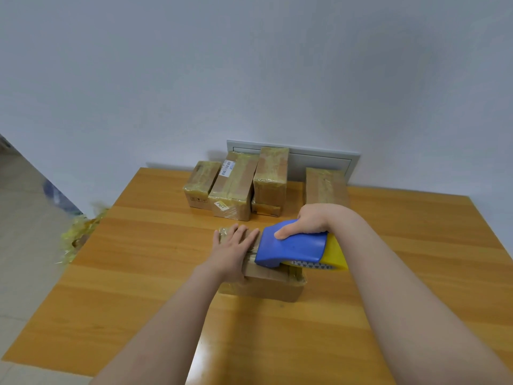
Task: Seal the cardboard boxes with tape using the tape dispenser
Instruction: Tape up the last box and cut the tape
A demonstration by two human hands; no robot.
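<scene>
I am partway through laying tape over the small brown cardboard box point(273, 289) at the centre of the frame, on the orange wooden table point(138, 301). My left hand point(234, 250) lies flat on the left part of its top, fingers straight and slightly spread, pressing it down. My right hand point(306, 222) grips the blue plastic tape dispenser point(294, 250) from above, fingers curled over its far side and thumb on the near face. The dispenser's front end rests on the box top just beside my left fingertips, and the yellow tape roll point(337, 252) juts out at its right. I judge the next move to be a steady pull along the top toward the right edge, then a tilt to cut, while my left hand stops the box sliding. The blade and the tape's end are hidden under the dispenser, so I cannot tell whether tape already sticks to the box. The seam may lie under my palm. In the upper middle a group of tape-wrapped cardboard boxes point(230, 190) stands by the wall. The crumpled heap of yellowish tape point(76, 237) at the table's left edge is blurred.
</scene>
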